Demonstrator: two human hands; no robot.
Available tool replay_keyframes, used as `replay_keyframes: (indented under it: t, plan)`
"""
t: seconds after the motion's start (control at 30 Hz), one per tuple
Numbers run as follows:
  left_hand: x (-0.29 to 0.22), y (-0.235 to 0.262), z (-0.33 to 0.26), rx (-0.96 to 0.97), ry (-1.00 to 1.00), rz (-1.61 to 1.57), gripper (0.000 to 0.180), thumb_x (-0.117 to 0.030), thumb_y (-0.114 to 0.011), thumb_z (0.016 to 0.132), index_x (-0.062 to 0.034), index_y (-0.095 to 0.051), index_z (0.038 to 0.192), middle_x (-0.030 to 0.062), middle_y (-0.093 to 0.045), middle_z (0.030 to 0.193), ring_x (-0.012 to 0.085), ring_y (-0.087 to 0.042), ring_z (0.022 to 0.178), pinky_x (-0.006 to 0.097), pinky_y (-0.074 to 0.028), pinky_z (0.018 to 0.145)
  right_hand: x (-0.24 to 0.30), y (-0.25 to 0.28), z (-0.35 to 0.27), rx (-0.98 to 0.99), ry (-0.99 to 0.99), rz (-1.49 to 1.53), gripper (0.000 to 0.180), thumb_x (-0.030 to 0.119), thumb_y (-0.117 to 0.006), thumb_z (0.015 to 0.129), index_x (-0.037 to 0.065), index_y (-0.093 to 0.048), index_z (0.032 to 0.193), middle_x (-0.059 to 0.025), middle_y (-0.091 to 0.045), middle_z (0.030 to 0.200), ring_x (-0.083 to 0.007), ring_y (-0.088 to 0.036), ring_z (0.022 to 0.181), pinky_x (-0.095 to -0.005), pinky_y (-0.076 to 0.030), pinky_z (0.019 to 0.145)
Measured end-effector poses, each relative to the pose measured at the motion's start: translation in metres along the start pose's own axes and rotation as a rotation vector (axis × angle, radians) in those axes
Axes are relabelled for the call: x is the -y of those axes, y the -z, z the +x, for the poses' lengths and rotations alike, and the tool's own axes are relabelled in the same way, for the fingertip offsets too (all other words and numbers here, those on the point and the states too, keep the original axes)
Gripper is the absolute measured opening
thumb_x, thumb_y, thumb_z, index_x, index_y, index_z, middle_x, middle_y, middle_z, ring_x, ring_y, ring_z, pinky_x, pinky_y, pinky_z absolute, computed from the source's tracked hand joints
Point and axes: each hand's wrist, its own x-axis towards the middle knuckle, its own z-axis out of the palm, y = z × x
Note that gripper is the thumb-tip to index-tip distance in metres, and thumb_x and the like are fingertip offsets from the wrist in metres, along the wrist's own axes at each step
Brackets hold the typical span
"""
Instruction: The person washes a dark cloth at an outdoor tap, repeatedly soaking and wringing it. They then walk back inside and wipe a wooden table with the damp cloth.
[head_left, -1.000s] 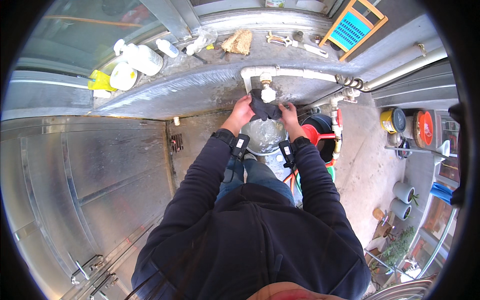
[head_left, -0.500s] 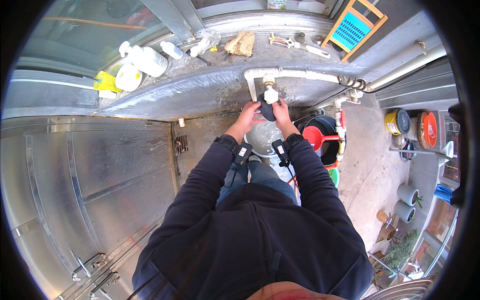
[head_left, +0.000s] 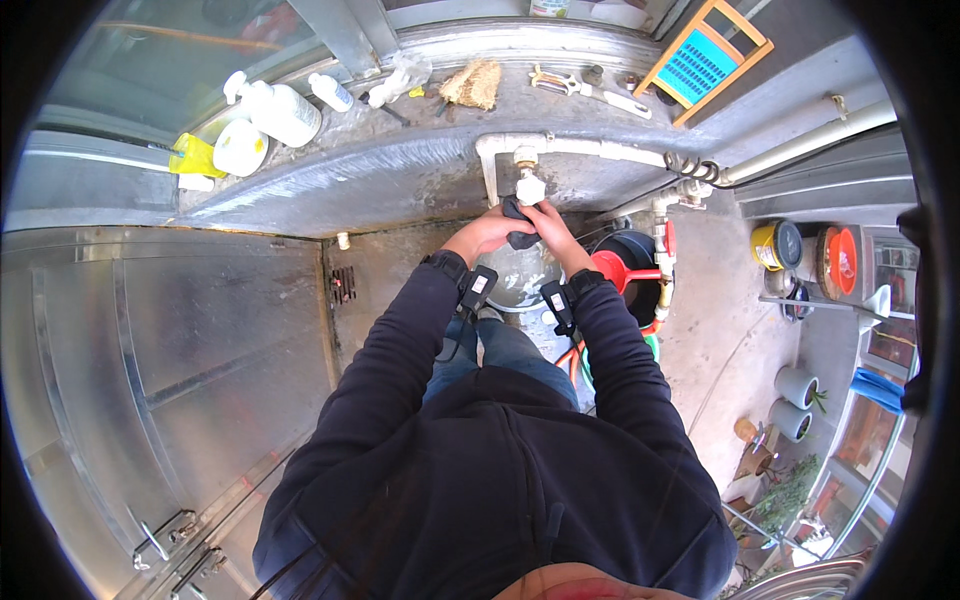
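Note:
Directly below a white tap (head_left: 530, 188), I have a piece of dark grey cloth (head_left: 522, 240) bunched up between both hands. My left hand (head_left: 486, 233) is closed around its left side. From the right, my right hand (head_left: 549, 224) grips it, fingers close against my left hand. Much of the cloth is hidden by my fingers, and its exact kind cannot be made out. Under my hands stands a round basin (head_left: 522, 298) with water in it.
Right of the basin, a red dipper (head_left: 610, 266) rests over a black bucket (head_left: 637, 246), beside a vertical pipe (head_left: 662, 290). Bottles (head_left: 288, 116), a fibrous scrubber (head_left: 471, 85) and a small blue washboard (head_left: 694, 66) stand along the ledge. Metal panels (head_left: 200, 340) line the left.
The cloth hung spread out between my hands before; now it is crumpled into a bunch. My hands have come closer together, and the view has shifted slightly.

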Motion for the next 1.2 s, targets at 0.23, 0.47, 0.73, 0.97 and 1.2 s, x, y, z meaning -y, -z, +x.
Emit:
replay_keyframes:
  t: [0.23, 0.47, 0.73, 0.97, 1.2]
  plan:
    - [0.005, -0.007, 0.011, -0.100, -0.067, 0.149, 0.039, 0.000, -0.069, 0.074, -0.0015, -0.060, 0.112, 0.0083, -0.063, 0.105, 0.0199, -0.061, 0.095, 0.034, -0.049, 0.083, 0.001, -0.002, 0.003, 0.031, 0.066, 0.056, 0.031, 0.012, -0.069, 0.087, 0.003, -0.065, 0.116, -0.0026, -0.068, 0.101, -0.0105, -0.062, 0.090, -0.0251, -0.049, 0.078]
    - [0.020, -0.005, 0.029, -0.136, -0.086, -0.296, 0.034, -0.017, -0.063, 0.091, -0.0078, -0.054, 0.123, 0.0073, -0.062, 0.112, 0.0233, -0.061, 0.101, 0.038, -0.051, 0.085, 0.011, -0.013, -0.006, -0.201, 0.254, -0.007, 0.035, 0.011, -0.070, 0.085, 0.001, -0.062, 0.118, -0.0052, -0.067, 0.104, -0.0139, -0.062, 0.093, -0.0284, -0.049, 0.082]
    - [0.018, 0.008, 0.037, -0.139, 0.023, -0.488, 0.056, -0.055, -0.043, 0.097, -0.0086, -0.052, 0.127, 0.0081, -0.060, 0.121, 0.0238, -0.058, 0.111, 0.047, -0.048, 0.096, -0.016, -0.012, 0.005, -0.274, 0.241, -0.162, 0.032, 0.015, -0.068, 0.088, 0.000, -0.063, 0.116, -0.0061, -0.067, 0.103, -0.0122, -0.059, 0.097, -0.0282, -0.047, 0.086]
    - [0.011, 0.010, 0.011, -0.182, -0.065, -0.427, 0.041, -0.034, -0.063, 0.092, -0.0097, -0.055, 0.124, 0.0062, -0.062, 0.116, 0.0219, -0.060, 0.106, 0.047, -0.051, 0.091, -0.040, -0.010, 0.030, -0.301, 0.098, 0.199, 0.030, 0.009, -0.064, 0.090, 0.001, -0.060, 0.118, -0.0046, -0.066, 0.105, -0.0136, -0.062, 0.094, -0.0284, -0.049, 0.082]
    - [0.011, 0.015, -0.004, -0.200, -0.096, -0.242, 0.034, -0.008, -0.068, 0.086, -0.0104, -0.059, 0.119, 0.0022, -0.062, 0.117, 0.0180, -0.056, 0.111, 0.041, -0.046, 0.093, -0.041, -0.020, 0.020, -0.235, 0.077, 0.495, 0.026, 0.012, -0.061, 0.094, 0.005, -0.058, 0.118, -0.0059, -0.065, 0.109, -0.0155, -0.062, 0.096, -0.0311, -0.050, 0.085]
